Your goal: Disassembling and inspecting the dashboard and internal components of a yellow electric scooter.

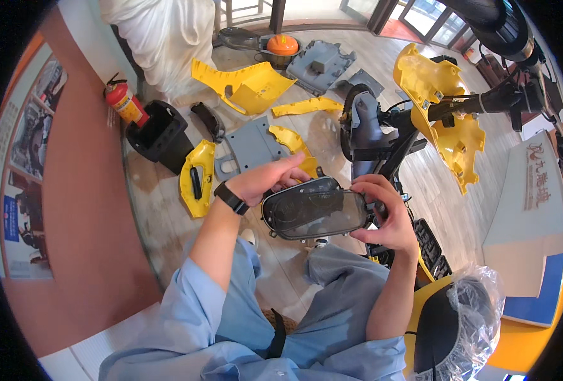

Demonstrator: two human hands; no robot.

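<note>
Above my lap, my left hand (270, 180) grips the far left edge of a dark, rounded scooter dashboard housing (289, 204). My right hand (391, 214) pinches the right end of a see-through cover with a dark rim (340, 219), thumb below and fingers above. This cover overlaps the right part of the housing; whether they are joined I cannot tell. Right beside my right hand stands a partly stripped scooter, its front wheel (356, 120) turned away from me and yellow panels (431, 105) still on its steering column.
Yellow body panels (246, 89), a grey panel (253, 147) and a grey tray-like part (321, 63) lie on the floor ahead. At left are a red fire extinguisher (126, 103) and a black bin (161, 136). A plastic-wrapped seat (462, 320) is at my right.
</note>
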